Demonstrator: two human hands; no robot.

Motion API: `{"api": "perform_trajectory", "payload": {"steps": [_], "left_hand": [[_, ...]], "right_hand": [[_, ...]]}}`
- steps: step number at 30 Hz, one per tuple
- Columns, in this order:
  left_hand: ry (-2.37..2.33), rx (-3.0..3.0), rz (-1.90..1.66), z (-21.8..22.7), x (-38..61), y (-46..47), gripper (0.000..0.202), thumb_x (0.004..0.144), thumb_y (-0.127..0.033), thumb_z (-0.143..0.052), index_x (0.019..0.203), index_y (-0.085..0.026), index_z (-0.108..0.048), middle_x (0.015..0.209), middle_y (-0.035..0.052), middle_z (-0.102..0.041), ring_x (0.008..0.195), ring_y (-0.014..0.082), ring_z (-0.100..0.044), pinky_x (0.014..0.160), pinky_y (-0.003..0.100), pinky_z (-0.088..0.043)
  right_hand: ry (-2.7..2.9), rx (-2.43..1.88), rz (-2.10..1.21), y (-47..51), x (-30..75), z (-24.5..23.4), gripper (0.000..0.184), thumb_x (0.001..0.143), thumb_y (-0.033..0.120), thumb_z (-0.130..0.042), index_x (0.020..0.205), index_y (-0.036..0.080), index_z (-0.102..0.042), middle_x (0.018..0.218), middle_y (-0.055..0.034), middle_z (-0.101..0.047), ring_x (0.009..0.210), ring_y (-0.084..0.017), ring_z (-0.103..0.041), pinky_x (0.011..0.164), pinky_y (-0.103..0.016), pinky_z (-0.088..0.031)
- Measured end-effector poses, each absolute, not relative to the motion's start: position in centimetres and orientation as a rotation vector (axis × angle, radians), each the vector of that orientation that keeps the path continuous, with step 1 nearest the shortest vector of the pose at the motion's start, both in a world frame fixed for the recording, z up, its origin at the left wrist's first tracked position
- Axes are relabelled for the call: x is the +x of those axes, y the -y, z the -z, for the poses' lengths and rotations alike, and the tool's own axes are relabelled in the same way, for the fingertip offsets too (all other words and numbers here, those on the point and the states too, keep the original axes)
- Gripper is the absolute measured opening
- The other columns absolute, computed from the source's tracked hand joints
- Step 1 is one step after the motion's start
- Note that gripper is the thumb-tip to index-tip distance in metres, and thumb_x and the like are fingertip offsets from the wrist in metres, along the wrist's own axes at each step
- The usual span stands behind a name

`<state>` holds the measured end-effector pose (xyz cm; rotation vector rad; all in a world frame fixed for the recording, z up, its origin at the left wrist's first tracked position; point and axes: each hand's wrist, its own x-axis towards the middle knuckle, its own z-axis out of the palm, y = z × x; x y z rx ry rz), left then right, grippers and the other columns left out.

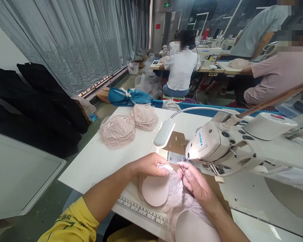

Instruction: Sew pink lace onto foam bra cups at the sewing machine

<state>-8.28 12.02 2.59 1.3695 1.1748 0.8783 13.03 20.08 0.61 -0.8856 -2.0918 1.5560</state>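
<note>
Handling the lace garment point(176, 190), lower centre of the head view, appears the current step: left hand point(151, 164) pinches its edge; right hand point(195, 180) grips a slim dark tool point(182, 168). Proceeding would call for keeping that edge taut.

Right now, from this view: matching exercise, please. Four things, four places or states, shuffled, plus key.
Column one:
1. Left hand
2. Right hand
3. Gooseneck lamp
4. Two lace stacks

Column two:
A. White head, left of the JUKI sewing machine in the picture
B. Pinching white lace
C. Beige, lying on the white tabletop
D. Holding a slim tool

Pairs: 1-B, 2-D, 3-A, 4-C
</note>
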Motion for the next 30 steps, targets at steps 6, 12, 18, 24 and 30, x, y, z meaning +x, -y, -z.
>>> {"api": "perform_trajectory", "payload": {"steps": [6, 12, 18, 24, 30], "left_hand": [[-1.179, 1.225, -0.943, -2.1, -8.0, -11.9, 0.029, 0.077, -0.040, -0.069, 0.086, -0.012, -0.072, 0.078, 0.0031, -0.064, 0.075, 0.0158, -0.055, 0.068, 0.024, -0.042], [-1.149, 1.182, -0.930, -1.8, -7.8, -12.0, 0.029, 0.076, -0.040, -0.071, 0.081, -0.011, -0.073, 0.068, -0.0001, -0.060, 0.067, 0.0121, -0.051, 0.061, 0.022, -0.037], [-1.140, 1.169, -0.883, -2.7, -7.3, -12.1, 0.035, 0.072, -0.042, -0.074, 0.059, -0.011, -0.062, 0.054, -0.0050, -0.039, 0.055, 0.0071, -0.032, 0.051, 0.023, -0.023], [-1.117, 1.144, -0.873, -3.0, -7.1, -12.1, 0.039, 0.071, -0.045, -0.074, 0.057, -0.012, -0.059, 0.054, -0.0047, -0.040, 0.055, 0.0078, -0.032, 0.051, 0.024, -0.022], [-1.099, 1.097, -0.886, -2.4, -7.2, -12.1, 0.034, 0.070, -0.042, -0.076, 0.066, -0.012, -0.063, 0.059, -0.0038, -0.044, 0.059, 0.0083, -0.036, 0.054, 0.024, -0.025]], "right_hand": [[2.183, -0.874, -1.555, -20.9, 13.7, -0.1, 0.038, 0.084, 0.053, -0.054, 0.107, 0.024, -0.065, 0.084, -0.0036, -0.065, 0.079, -0.020, -0.061, 0.072, -0.030, -0.050], [2.124, -0.861, -1.696, -19.9, 13.1, -0.8, 0.035, 0.084, 0.048, -0.058, 0.106, 0.021, -0.062, 0.089, -0.0054, -0.066, 0.082, -0.020, -0.062, 0.071, -0.030, -0.050], [2.078, -0.831, -1.710, -18.9, 12.3, -1.7, 0.030, 0.085, 0.047, -0.057, 0.099, 0.021, -0.063, 0.092, -0.0063, -0.067, 0.084, -0.020, -0.062, 0.072, -0.031, -0.050], [2.055, -0.842, -1.726, -19.3, 12.7, -1.4, 0.025, 0.086, 0.045, -0.057, 0.089, 0.022, -0.064, 0.082, -0.0025, -0.064, 0.077, -0.018, -0.059, 0.069, -0.028, -0.048], [2.064, -0.802, -1.818, -20.2, 13.1, -0.7, 0.028, 0.083, 0.046, -0.060, 0.095, 0.021, -0.063, 0.082, -0.0029, -0.064, 0.074, -0.017, -0.059, 0.068, -0.028, -0.048]]}}
